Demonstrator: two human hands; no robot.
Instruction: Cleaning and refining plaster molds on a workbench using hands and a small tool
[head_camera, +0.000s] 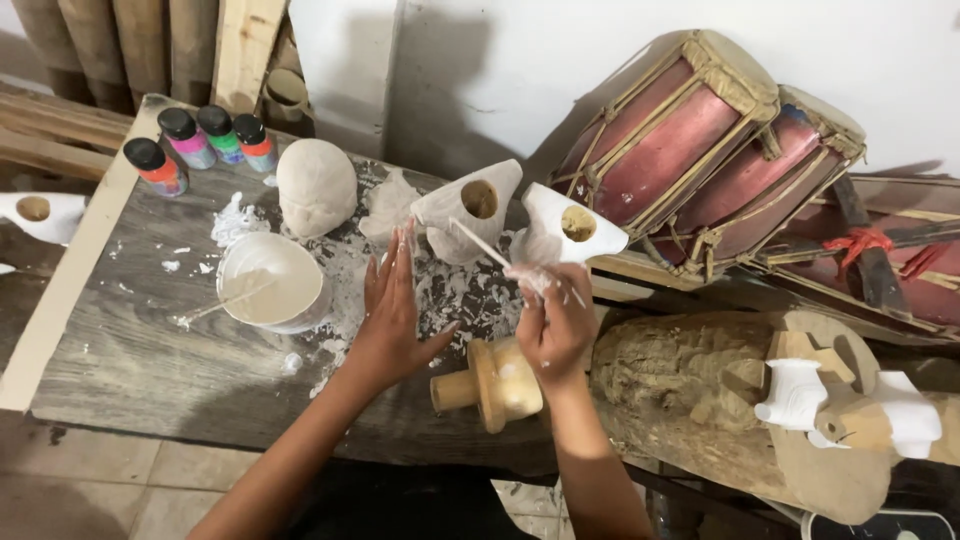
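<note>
Priming carved wooden figures with white coating

The thin stick (480, 243), pinched in the closed right hand (553, 330), points at the white hollow figure (470, 210) at mid-table. The left hand (392, 320) lies open, flat on the table (130, 350). Best practice: steady the figure, load sparingly from the white bowl (272, 282); the bare wooden piece (492, 383) lies below.

I'm looking at a craft workshop — rough grey plank table (130, 350) smeared with white paint, a bowl of white paint (272, 281), and small paint bottles (200, 140) by the wall. White-coated carved wooden figures (520, 215) sit mid-table, a raw carved log (690, 385) to the right, plus rope-laced drums (700, 140) and stacked timber (140, 45) — all handmade woodcraft gear.
</note>
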